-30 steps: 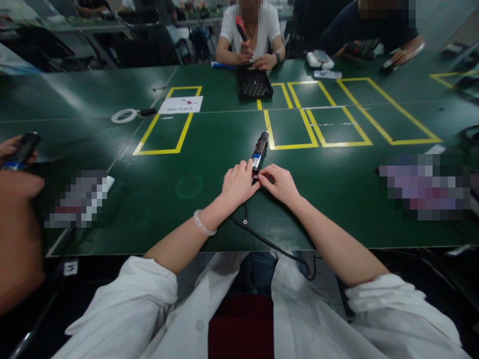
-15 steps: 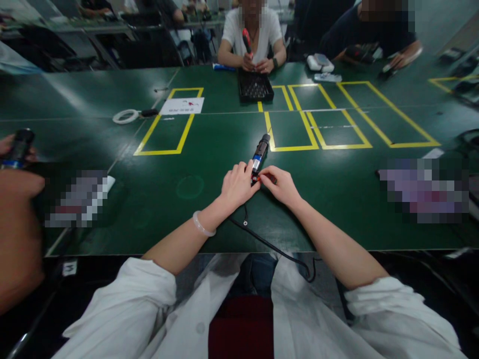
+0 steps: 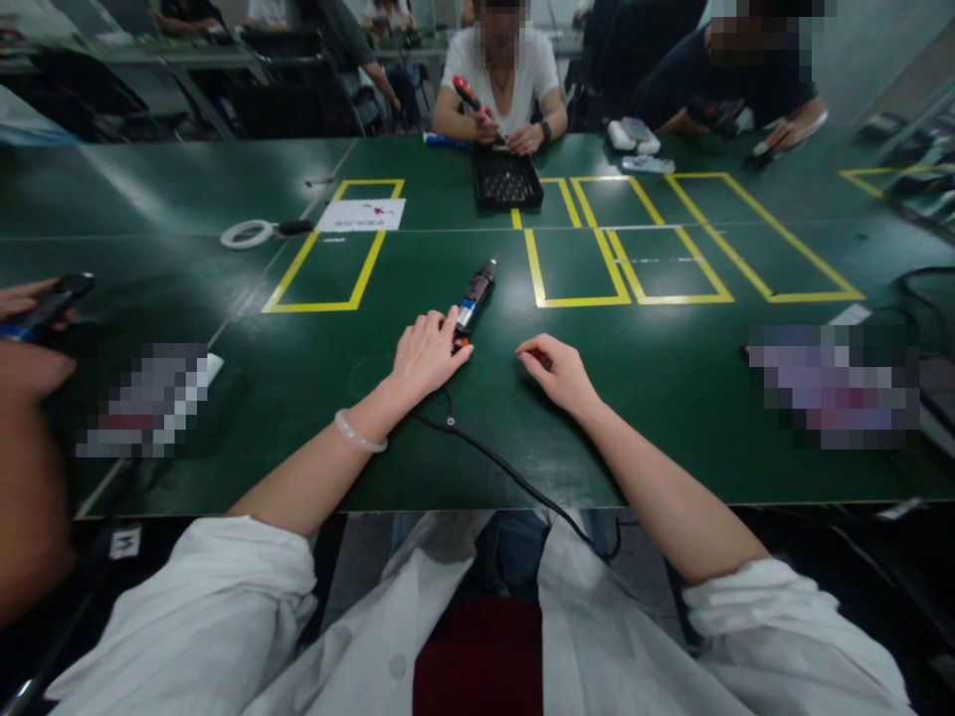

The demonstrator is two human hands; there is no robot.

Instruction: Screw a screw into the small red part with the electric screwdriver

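Note:
A corded electric screwdriver (image 3: 476, 290), black with a silver and blue band, lies slanted on the green table, its thin bit pointing away from me. My left hand (image 3: 429, 358) lies over its rear end, fingers wrapped against the body; orange-red bits show beside the thumb. From under that hand a black cord (image 3: 514, 475) runs over the table's front edge. A short loose end with a small metal ring (image 3: 450, 422) lies beside the cord. To the right, apart from the tool, my right hand (image 3: 559, 373) is closed in a pinch; what it holds is hidden by the fingers.
Yellow tape outlines (image 3: 582, 300) mark the table (image 3: 298, 398). A white paper (image 3: 363, 214) and a coiled white cable (image 3: 248, 235) lie left. Across sits a person with a red-handled tool (image 3: 469, 92) over a black tray (image 3: 508, 184). Blurred-out items lie at both sides.
My left hand and the electric screwdriver have moved left. The right hand has stayed about in place, so a gap has opened between it and the tool.

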